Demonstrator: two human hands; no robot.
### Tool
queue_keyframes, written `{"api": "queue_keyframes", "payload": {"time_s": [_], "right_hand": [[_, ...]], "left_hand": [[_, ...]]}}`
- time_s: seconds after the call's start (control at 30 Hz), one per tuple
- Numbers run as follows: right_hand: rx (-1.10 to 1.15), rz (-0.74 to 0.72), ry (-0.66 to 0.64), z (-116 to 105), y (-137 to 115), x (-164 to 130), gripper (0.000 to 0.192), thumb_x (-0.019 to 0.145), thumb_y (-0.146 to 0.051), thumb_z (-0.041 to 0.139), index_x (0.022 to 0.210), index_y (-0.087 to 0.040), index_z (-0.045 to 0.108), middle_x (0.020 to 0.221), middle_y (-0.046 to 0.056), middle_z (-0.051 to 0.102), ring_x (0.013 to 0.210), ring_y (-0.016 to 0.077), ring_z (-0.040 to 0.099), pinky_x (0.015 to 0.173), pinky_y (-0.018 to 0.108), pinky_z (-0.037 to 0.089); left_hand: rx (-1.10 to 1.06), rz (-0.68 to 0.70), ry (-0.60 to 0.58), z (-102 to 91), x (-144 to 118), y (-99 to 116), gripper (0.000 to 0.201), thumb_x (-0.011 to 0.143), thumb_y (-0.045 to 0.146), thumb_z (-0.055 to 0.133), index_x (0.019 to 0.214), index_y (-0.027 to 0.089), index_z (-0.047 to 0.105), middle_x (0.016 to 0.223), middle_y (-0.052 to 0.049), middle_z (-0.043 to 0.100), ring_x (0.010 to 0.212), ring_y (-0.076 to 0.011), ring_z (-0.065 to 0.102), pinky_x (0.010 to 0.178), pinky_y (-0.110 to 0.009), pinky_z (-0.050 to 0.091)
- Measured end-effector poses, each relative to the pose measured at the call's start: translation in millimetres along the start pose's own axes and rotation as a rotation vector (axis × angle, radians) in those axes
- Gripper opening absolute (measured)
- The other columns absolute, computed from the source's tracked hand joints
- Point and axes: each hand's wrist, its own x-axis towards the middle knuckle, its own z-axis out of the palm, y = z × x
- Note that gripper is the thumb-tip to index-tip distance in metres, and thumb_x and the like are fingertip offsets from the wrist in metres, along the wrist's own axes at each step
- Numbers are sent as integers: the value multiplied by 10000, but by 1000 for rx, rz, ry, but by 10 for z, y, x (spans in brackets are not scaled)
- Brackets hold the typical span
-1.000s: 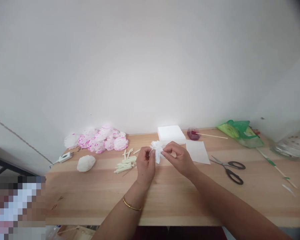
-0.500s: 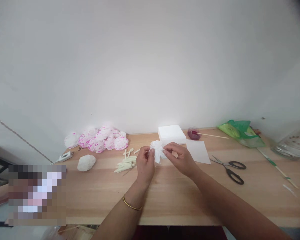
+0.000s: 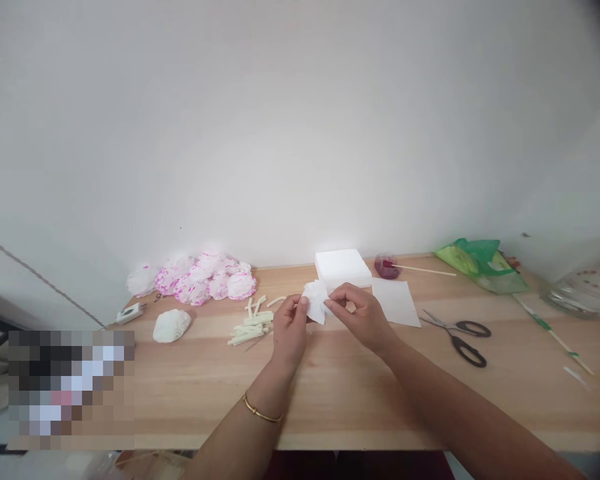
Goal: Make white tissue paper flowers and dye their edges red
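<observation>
Between my two hands, above the wooden table point(image 3: 360, 393), is a white tissue-paper flower point(image 3: 315, 301) with ruffled layers. My left hand point(image 3: 291, 327) pinches it from the left, thumb on top. On the other side, my right hand point(image 3: 357, 313) has thumb and fingertips closed on the edge of a layer. Pale yellow-green twisted strips point(image 3: 253, 327) lie in a pile left of my left hand. Behind the hands sits a stack of white tissue sheets point(image 3: 343, 267), and a single white sheet point(image 3: 396, 303) lies by my right hand.
Pink-edged paper flowers point(image 3: 207, 277) crowd the back left, with a white paper ball point(image 3: 172, 326) in front. To the right are black-handled scissors point(image 3: 463, 340), a dark red dish point(image 3: 387, 267) with a stick, a green bag point(image 3: 485, 263), and a glass vessel point(image 3: 583, 290). A blurred patch covers the lower left.
The paper flower has turned slightly and its layers sit flatter, with my fingers still on it. My hands have barely moved. The view has shifted a little.
</observation>
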Motion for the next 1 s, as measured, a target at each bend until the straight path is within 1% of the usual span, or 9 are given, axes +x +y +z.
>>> {"api": "queue_keyframes", "payload": {"time_s": [0.1,0.2,0.3,0.4,0.47,0.63,0.83,0.93,1.0], "right_hand": [[-70,-5,71,2,24,-8,107,854,-283,542,796,-211,596,725,16,587,654,152,519,626,300,435],[-196,-158,151,21,24,-35,111,843,-255,559,940,-224,603,845,50,598,758,182,537,729,353,434],[-341,-353,76,52,5,-65,122,800,-292,631,906,-233,617,867,59,591,810,203,523,760,383,396],[-432,-398,-31,82,-1,-72,110,791,-312,645,860,-229,625,851,51,596,789,196,505,736,376,364],[-443,-361,-44,96,7,-62,37,820,-252,598,828,-223,619,847,45,604,794,191,508,742,373,352],[-278,-270,-11,109,3,-41,61,823,-166,541,793,-213,566,822,34,619,812,190,545,757,363,378],[-98,-83,34,94,-46,-57,48,825,-180,523,796,-214,540,758,21,603,736,176,550,725,335,423],[-48,36,56,91,-33,-57,49,834,-196,511,791,-212,530,726,10,577,703,165,545,676,307,432],[-73,49,62,95,-23,-52,10,816,-201,535,815,-211,536,725,7,564,697,165,537,674,307,430]], "left_hand": [[-87,-64,-13,11,11,10,337,759,456,618,850,135,659,807,-45,630,702,-136,594,634,-277,541],[-166,-121,-17,17,26,19,344,739,443,642,847,118,666,797,-52,642,703,-136,600,658,-289,545],[-214,-143,3,18,35,23,313,736,428,649,790,119,663,712,-26,622,649,-113,578,643,-268,534],[-258,-143,3,22,37,32,269,732,398,662,749,130,661,691,-12,618,633,-103,577,647,-261,527],[-300,-147,-16,28,35,43,251,731,382,669,730,131,658,682,-11,619,648,-109,591,685,-281,532],[-377,-174,-12,36,36,53,265,709,387,694,721,126,650,744,-35,647,708,-137,632,746,-326,540],[-182,-147,29,-31,84,-47,263,627,300,761,786,114,662,732,-50,683,698,-138,639,777,-318,515],[-96,-66,80,-57,98,-60,215,648,291,737,756,124,654,713,-42,679,684,-134,630,738,-294,505],[-38,-8,95,-54,87,-33,179,673,283,715,743,132,648,710,-35,672,682,-132,622,721,-283,498]]}}
